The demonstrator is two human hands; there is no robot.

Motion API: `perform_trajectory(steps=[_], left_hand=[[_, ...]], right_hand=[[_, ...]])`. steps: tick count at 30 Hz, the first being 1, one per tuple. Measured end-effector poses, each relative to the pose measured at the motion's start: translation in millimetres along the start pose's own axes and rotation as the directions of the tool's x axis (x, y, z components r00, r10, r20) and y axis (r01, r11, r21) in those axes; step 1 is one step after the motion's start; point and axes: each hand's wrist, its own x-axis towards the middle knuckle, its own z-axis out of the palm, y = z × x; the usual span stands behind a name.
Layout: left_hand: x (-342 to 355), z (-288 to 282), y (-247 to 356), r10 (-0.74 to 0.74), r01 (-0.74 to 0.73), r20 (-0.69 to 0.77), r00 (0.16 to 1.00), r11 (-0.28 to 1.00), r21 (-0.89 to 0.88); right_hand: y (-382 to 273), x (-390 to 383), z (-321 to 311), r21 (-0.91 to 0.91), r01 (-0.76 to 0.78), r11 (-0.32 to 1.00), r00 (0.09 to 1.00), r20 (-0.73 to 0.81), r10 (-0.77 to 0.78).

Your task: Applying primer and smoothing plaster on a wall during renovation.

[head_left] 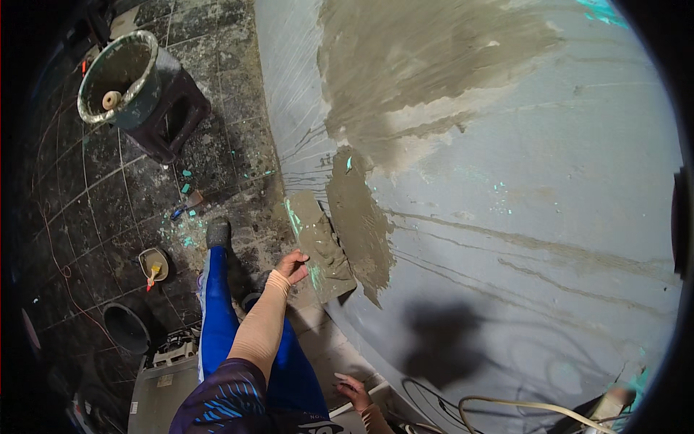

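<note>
My left hand [293, 266] is closed on the edge side of a wide rectangular plastering trowel [318, 249]. Its face is covered with wet grey-brown plaster, with turquoise smears along one edge; any handle is hidden. The trowel's long side lies against or very near the pale grey wall [463, 210], beside a fresh patch of plaster [358, 224]. A larger plaster patch [419, 58] spreads over the wall farther off. Low near my body, my right hand [353, 392] is held with its fingers apart and nothing visible in it.
A plaster-smeared tub [153, 85] with a round-ended handle inside sits on a dark stool [189, 116]. On the tiled floor are a scraper [189, 202], turquoise flakes, a small container [165, 257] with a yellow brush, and a black bucket [116, 325]. A hose [520, 406] and cables lie lower right.
</note>
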Motion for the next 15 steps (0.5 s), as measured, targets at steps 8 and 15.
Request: perform_trajectory(steps=[8, 15], left_hand=[[16, -31, 0, -0.053, 0.061, -0.124, 0.991, 0.996, 0.058], [1, -19, 10, -0.033, 0.053, -0.109, 0.993, 0.981, 0.185]], right_hand=[[15, 12, -15, -0.157, 0.087, 0.984, 0.992, 0.101, -0.071], [15, 9, -23, -0.094, -0.05, 0.994, 0.993, 0.102, 0.059]])
